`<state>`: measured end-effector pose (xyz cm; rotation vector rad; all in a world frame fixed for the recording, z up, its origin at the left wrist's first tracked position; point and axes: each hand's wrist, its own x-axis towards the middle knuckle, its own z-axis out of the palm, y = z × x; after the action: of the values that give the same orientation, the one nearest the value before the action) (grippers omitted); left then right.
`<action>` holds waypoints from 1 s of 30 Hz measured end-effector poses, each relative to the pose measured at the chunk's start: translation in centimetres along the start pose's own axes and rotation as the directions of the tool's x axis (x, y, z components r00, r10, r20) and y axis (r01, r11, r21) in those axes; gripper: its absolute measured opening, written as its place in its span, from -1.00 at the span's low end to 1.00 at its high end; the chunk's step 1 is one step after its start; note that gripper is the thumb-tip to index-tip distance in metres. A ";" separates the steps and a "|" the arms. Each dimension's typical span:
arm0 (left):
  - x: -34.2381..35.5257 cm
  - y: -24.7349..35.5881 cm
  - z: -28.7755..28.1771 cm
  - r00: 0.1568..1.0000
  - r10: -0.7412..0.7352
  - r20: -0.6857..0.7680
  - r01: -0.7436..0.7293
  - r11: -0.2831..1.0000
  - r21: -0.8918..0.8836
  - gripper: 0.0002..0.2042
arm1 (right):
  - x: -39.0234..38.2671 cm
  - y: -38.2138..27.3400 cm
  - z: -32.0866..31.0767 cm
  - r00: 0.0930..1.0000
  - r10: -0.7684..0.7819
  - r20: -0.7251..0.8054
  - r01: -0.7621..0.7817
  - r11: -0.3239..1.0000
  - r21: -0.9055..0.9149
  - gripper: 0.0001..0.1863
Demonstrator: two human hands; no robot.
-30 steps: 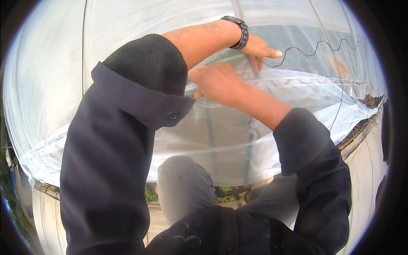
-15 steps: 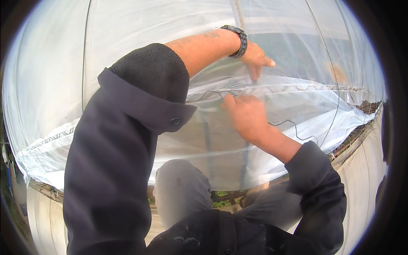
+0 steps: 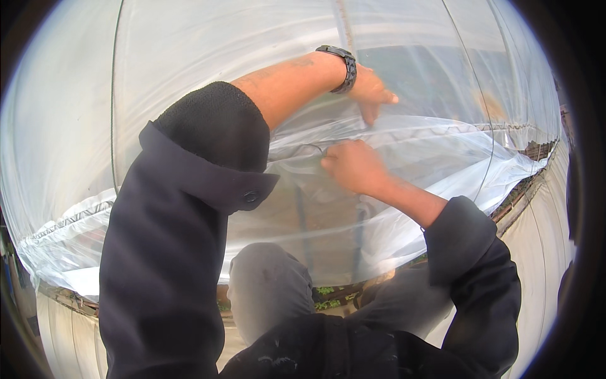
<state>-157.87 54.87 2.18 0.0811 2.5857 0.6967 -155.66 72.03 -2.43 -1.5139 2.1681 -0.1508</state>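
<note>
Clear plastic film spreads in front of me, with a zigzag wire line running across it. My left hand, a dark watch on its wrist, reaches over the film just above this line. Its thumb points right and a finger reaches down to the plastic; nothing shows in its grasp. Just below it, my right hand is closed around a thin bent wire. A short stretch of that wire comes out left of the fist; the part inside the fist is hidden.
Loose, bunched film hangs below the line. Thin dark cords run down over the sheet. Pale sheeting lies along the lower right, beside a wooden edge. Green plants show between my knees.
Both hands appear slightly further left as the view shifts. The wire's loose tail, seen right of my right wrist before, no longer shows there. My right hand keeps its grip.
</note>
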 end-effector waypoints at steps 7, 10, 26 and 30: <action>0.4 -0.4 0.6 0.988 -0.089 -0.124 0.108 0.981 0.158 -0.25 | 3.0 2.4 -6.5 0.924 -0.010 0.383 0.027 0.999 -0.040 -0.69; 0.6 -0.8 0.7 0.993 -0.016 -0.117 0.037 0.983 0.178 -0.25 | 1.8 3.2 -6.1 0.957 -0.145 0.252 0.142 0.989 0.028 -0.69; -1.0 0.4 0.3 0.987 -0.096 -0.127 0.085 0.992 -0.090 -0.12 | 2.2 4.2 -6.0 0.959 -0.235 -0.159 0.228 0.972 -0.060 -0.64; -0.6 -0.1 0.4 0.986 -0.101 -0.134 0.091 0.993 -0.079 -0.09 | 2.2 4.5 -5.5 0.927 -0.271 -0.258 0.259 0.962 -0.082 -0.66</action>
<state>-157.11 54.84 2.06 -0.1180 2.6713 0.7854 -162.58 70.72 -0.02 -1.9059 2.1665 -0.4208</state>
